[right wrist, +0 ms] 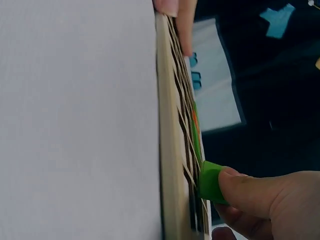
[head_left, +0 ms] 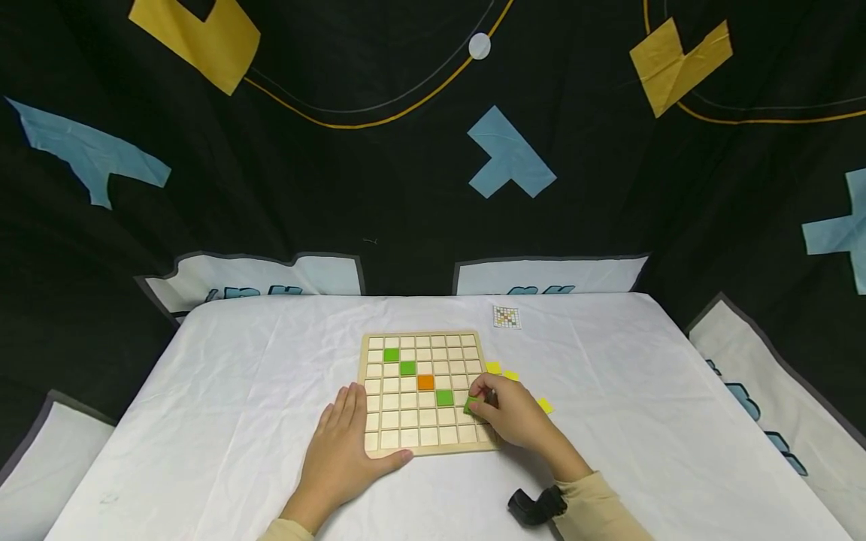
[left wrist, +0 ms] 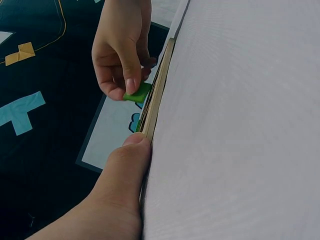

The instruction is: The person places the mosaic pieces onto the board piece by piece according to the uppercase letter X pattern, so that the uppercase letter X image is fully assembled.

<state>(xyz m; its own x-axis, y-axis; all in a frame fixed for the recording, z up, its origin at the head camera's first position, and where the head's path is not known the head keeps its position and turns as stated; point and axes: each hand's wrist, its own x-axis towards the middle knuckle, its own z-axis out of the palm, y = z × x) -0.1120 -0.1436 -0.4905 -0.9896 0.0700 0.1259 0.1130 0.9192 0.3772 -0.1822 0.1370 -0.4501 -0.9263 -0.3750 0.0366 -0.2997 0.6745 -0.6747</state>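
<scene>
Currently, one green tile [right wrist: 210, 182] is pinched, tilted, between thumb and fingers of the right hand [head_left: 510, 409], over the right side of the board [head_left: 428, 437]. Three green squares [head_left: 407, 368] and one orange square [head_left: 425, 382] lie diagonally there. The left hand [head_left: 338, 447], fingers straight, lines the left edge, thumb along the near one. Three yellow pieces [head_left: 544, 406] show past the right edge; white cloth [head_left: 643, 391] spreads broadly on both sides.

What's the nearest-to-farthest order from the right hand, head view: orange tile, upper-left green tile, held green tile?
1. Held green tile: pinched in the right hand.
2. Orange tile: left of the hand, mid-board.
3. Upper-left green tile: farther left, toward the far-left corner.
</scene>
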